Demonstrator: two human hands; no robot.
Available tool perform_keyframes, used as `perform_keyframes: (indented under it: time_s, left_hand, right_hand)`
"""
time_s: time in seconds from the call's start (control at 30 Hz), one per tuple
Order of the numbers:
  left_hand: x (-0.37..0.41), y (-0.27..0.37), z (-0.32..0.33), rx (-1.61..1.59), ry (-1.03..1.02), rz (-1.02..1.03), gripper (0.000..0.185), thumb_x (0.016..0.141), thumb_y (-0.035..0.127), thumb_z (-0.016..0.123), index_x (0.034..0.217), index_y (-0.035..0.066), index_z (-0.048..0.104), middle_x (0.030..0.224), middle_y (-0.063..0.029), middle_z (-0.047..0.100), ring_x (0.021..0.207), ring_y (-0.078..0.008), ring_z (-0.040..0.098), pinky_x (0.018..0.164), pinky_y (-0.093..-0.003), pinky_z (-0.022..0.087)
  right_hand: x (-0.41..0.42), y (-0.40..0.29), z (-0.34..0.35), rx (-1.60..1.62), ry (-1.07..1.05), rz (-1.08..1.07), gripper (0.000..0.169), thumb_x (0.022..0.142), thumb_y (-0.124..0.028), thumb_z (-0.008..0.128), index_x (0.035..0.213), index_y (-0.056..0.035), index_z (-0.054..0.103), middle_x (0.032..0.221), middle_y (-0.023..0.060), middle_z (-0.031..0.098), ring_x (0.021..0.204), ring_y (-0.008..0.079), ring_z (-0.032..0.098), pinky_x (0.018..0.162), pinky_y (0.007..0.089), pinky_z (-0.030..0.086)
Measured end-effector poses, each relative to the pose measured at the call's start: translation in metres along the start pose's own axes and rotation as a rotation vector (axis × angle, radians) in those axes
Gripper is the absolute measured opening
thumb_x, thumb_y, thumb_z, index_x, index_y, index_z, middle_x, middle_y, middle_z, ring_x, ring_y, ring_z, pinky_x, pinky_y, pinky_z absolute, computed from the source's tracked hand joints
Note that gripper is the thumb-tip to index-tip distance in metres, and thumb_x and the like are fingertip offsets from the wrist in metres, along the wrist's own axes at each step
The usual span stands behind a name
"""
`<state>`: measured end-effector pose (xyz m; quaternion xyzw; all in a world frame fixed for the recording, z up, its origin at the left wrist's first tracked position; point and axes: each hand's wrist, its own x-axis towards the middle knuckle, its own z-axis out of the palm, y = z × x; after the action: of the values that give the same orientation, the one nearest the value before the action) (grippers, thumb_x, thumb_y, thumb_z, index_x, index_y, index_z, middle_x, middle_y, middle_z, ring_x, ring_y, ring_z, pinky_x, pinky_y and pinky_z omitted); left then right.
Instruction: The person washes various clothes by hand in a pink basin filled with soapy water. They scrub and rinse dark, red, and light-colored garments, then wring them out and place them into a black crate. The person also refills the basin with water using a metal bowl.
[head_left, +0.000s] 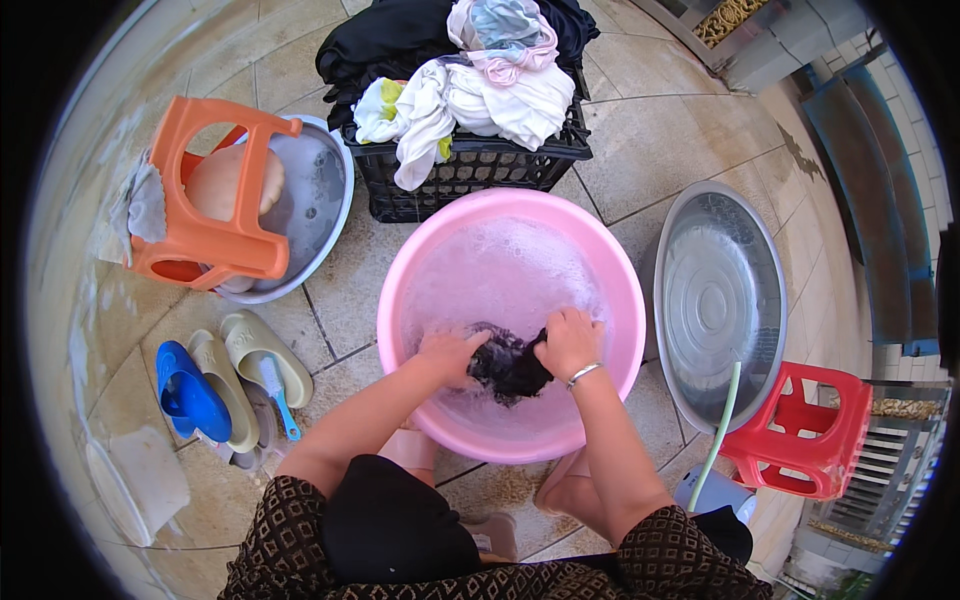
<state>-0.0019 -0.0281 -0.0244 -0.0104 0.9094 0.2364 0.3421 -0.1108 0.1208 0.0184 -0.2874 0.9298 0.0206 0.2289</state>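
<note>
A round pink plastic basin (511, 450) stands between my feet and holds cloudy, soapy water. Wet black cloth (517, 371) lies partly under the water near the basin's front. My right hand (571, 345), with a silver bracelet at the wrist, grips the cloth's right end. At the cloth's left edge is my left hand (452, 356), thumb apart, its lower fingers hidden by water and cloth; whether it grips is not plain. Beyond the basin, a black plastic crate (465, 169) is heaped with white clothes (525, 105) and black clothes (382, 45).
A large metal basin (716, 277) leans at the right, a pale green hose (716, 435) over its rim, beside a red plastic stool (802, 435). At left, an orange stool (255, 187) lies over another basin (330, 240). Nearer are slippers (196, 390) and a blue-handled brush (281, 397).
</note>
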Motion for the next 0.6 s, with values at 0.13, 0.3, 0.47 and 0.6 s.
perform_keyframes:
  time_s: [0.13, 0.3, 0.47, 0.6]
  left_hand:
    - [0.015, -0.001, 0.024, 0.081, 0.067, -0.108, 0.084, 0.057, 0.04, 0.065, 0.127, 0.019, 0.024, 0.124, -0.0173, 0.034, 0.116, -0.0335, 0.029, 0.094, -0.0464, 0.022]
    - [0.018, 0.003, 0.007, -0.044, 0.211, 0.023, 0.087, 0.056, 0.039, 0.067, 0.127, 0.017, 0.023, 0.122, -0.0184, 0.036, 0.113, -0.031, 0.035, 0.091, -0.0397, 0.03]
    - [0.038, -0.042, 0.032, -0.615, -0.011, 0.169, 0.06, 0.07, 0.04, 0.057, 0.117, 0.006, 0.039, 0.109, -0.0167, 0.049, 0.098, -0.0248, 0.049, 0.085, -0.0346, 0.036]
    - [0.015, -0.012, -0.011, -1.207, -0.078, 0.085, 0.059, 0.079, 0.05, 0.041, 0.118, 0.006, 0.039, 0.11, -0.0129, 0.049, 0.099, -0.0203, 0.048, 0.086, -0.0331, 0.037]
  right_hand:
    - [-0.018, -0.016, 0.019, -0.298, -0.222, -0.301, 0.086, 0.051, -0.045, 0.066, 0.124, -0.0132, 0.03, 0.117, 0.0131, 0.037, 0.114, 0.0275, 0.03, 0.093, 0.0541, 0.016]
    - [-0.006, 0.007, 0.115, -0.517, -0.041, -0.319, 0.083, 0.052, -0.047, 0.067, 0.121, -0.0124, 0.036, 0.118, 0.0137, 0.04, 0.115, 0.0294, 0.032, 0.091, 0.0553, 0.018]
    - [-0.003, -0.027, 0.016, 0.06, -0.373, -0.127, 0.052, 0.061, -0.026, 0.064, 0.106, -0.0057, 0.049, 0.09, 0.009, 0.058, 0.087, 0.0208, 0.055, 0.084, 0.0374, 0.037]
    - [-0.009, 0.005, 0.027, 1.195, -0.132, -0.23, 0.044, 0.057, -0.012, 0.067, 0.098, -0.0031, 0.053, 0.087, 0.0068, 0.059, 0.079, 0.0164, 0.055, 0.074, 0.0288, 0.042]
